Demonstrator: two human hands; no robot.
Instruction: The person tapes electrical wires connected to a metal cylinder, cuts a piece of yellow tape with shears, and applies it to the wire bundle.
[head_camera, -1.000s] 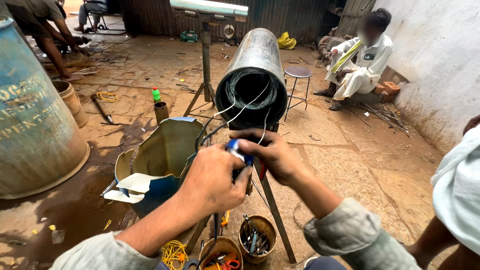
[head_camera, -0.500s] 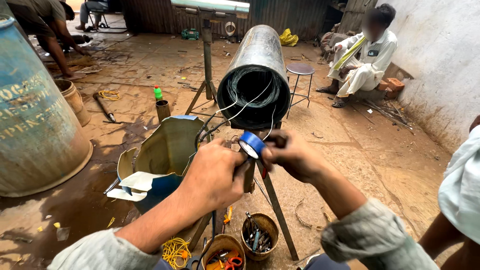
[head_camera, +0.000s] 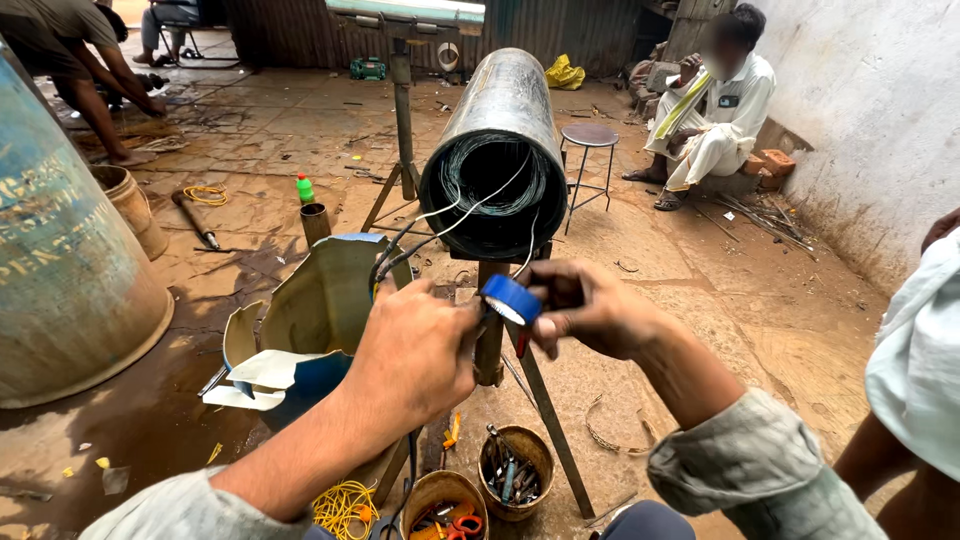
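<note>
At the centre of the frame the right hand (head_camera: 590, 310) pinches a blue tape roll (head_camera: 511, 298) between closed fingers. The left hand (head_camera: 420, 350), curled shut, seems to grip the wires (head_camera: 450, 222) against the upright post (head_camera: 489, 345), though its back hides the contact. These wires run up into the dark metal cylinder (head_camera: 500, 140) above. Wrapping well likely means keeping the tape taut, overlapping each turn and holding the wire ends steady. At the left edge stands a large blue drum (head_camera: 60, 280) with faded yellow lettering. A cut blue can (head_camera: 310, 320) sits left of centre, and a small green bottle (head_camera: 305, 188) stands above it on the floor.
</note>
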